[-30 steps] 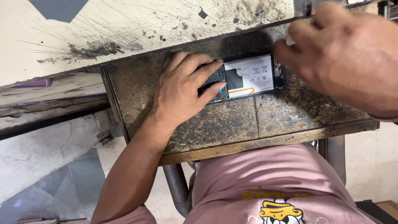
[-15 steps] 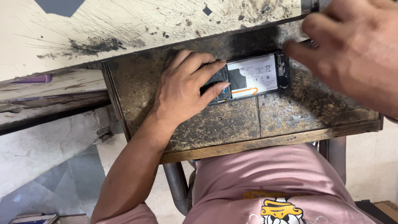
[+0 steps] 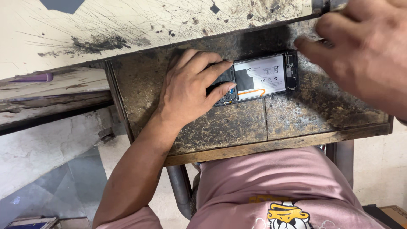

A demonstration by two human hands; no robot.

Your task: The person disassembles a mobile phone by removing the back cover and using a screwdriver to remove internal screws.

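Note:
An opened phone (image 3: 260, 78) lies face down on a dark, worn work surface (image 3: 237, 123), its white battery and circuit boards showing. My left hand (image 3: 190, 87) rests flat on the phone's left end, fingers spread over it and pressing it down. My right hand (image 3: 360, 51) hovers close to the camera above the phone's right end, fingers curled together around a thin metal tool (image 3: 326, 6) whose tip is hidden behind the fingers.
A scratched cream board (image 3: 148, 25) lies behind the work surface. A wooden front edge (image 3: 275, 144) borders the bench above my lap in a pink shirt (image 3: 275, 191). Metal legs (image 3: 180, 191) stand below. A purple strip (image 3: 36, 77) lies at the left; tiled floor lower left.
My right hand has lifted off the phone's right end and moved up and to the right. The left hand stays on the phone.

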